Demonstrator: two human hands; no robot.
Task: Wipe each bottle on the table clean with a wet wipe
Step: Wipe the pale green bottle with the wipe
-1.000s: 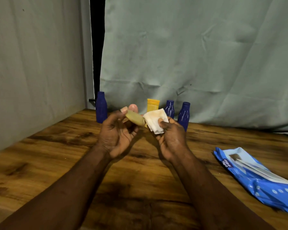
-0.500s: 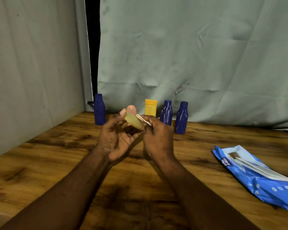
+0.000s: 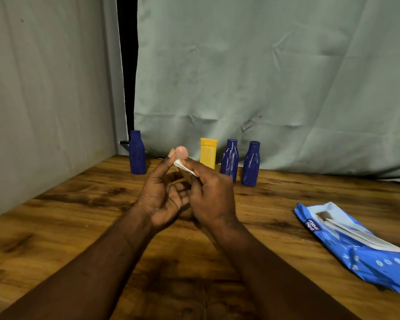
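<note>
Both hands are held close together above the table (image 3: 79, 227), just in front of the yellow bottle (image 3: 208, 155). A small bottle (image 3: 181, 152) with a pale pink cap is gripped in the left hand (image 3: 162, 195), with the thumb on one side and the fingers curled behind it. Only the cap and a little of the body are seen. A folded white wet wipe (image 3: 183, 166) is pinched in the right hand (image 3: 213, 199) and pressed against the small bottle just under the cap. Whether the wipe is wrapped fully round the body cannot be told.

The yellow bottle is stood upright near the table's far edge, behind the hands. A first blue bottle (image 3: 229, 159) is stood upright just to the right of the yellow bottle. A second blue bottle (image 3: 251, 163) is placed farther right again, near the first but apart from it. A third blue bottle (image 3: 137, 153) is stood upright to the left of the yellow bottle, well apart from it, near the far left corner. A blue wipes pack (image 3: 360, 252) is laid flat well to the right of the yellow bottle and nearer the viewer, with a white flap seen on its top face. A pale green cloth backdrop (image 3: 263, 77) is hung behind the yellow bottle.
</note>
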